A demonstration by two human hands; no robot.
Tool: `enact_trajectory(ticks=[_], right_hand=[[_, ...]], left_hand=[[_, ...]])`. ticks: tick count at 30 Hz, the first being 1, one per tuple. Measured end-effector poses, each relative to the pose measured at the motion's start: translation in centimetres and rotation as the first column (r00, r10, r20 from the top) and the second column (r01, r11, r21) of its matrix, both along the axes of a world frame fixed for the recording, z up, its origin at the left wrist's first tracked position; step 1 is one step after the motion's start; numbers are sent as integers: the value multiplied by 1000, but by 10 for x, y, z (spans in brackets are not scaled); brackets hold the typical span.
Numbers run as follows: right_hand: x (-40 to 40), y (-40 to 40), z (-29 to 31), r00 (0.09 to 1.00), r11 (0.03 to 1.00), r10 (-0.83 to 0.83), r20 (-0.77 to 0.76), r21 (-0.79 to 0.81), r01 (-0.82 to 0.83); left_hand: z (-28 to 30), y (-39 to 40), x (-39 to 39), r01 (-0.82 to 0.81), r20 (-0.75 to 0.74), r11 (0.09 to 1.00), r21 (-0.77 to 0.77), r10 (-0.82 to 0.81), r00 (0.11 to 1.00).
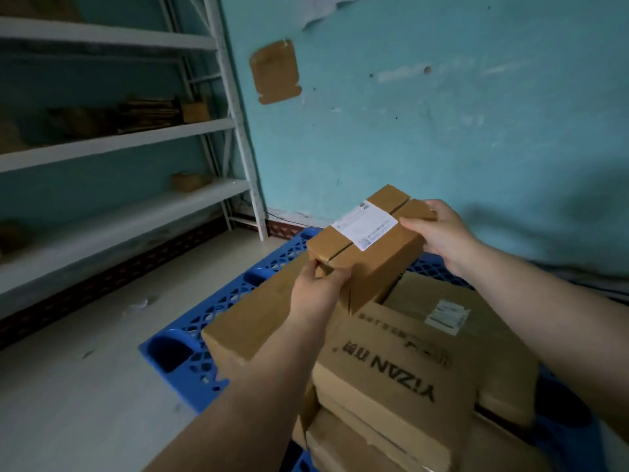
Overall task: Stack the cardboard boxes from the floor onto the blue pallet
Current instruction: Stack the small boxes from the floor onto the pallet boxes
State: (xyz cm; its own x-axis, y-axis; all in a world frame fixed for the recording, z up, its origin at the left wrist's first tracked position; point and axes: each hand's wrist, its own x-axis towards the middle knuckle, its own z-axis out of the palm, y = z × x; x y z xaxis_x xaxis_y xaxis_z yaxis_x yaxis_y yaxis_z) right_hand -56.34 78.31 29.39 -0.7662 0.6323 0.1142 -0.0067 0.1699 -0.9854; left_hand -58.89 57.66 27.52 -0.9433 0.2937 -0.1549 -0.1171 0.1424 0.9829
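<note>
**Small box held over the stack**

Stacked cardboard boxes (391, 386) lie nearest, plain brown, the top one printed "YIZAN" upside down. They sit on the blue pallet (190, 338), a plastic lattice. Just above the stack, a small taped box (367, 247) with a white shipping label (366, 225), its print unreadable, is gripped at opposite ends: left hand (318, 291) curled round the near end, right hand (442, 233) round the far one. Beyond the pallet stand white metal shelves (119, 137).

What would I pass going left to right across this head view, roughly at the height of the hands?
White metal shelving → blue pallet → left hand → labelled cardboard box, held by both hands → right hand → turquoise wall.
</note>
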Motion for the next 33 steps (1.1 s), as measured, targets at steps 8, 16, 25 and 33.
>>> enact_trajectory(ticks=[8,16,25,33], right_hand=[[-41,123,-50,991,992,-124,58,7,124],[-82,152,-134,954,997,-71,291,-9,77],[-107,106,-224,870,990,143,471,-80,-119],[-102,49,-157,973,900,-32,228,430,-71]], left_hand=[[-48,121,-26,175,150,983,53,-181,972],[-118,164,-58,232,348,971,-51,-201,916],[-157,169,-60,215,230,971,-100,-188,955],[-126,52,-52,148,-198,988,-55,-156,968]])
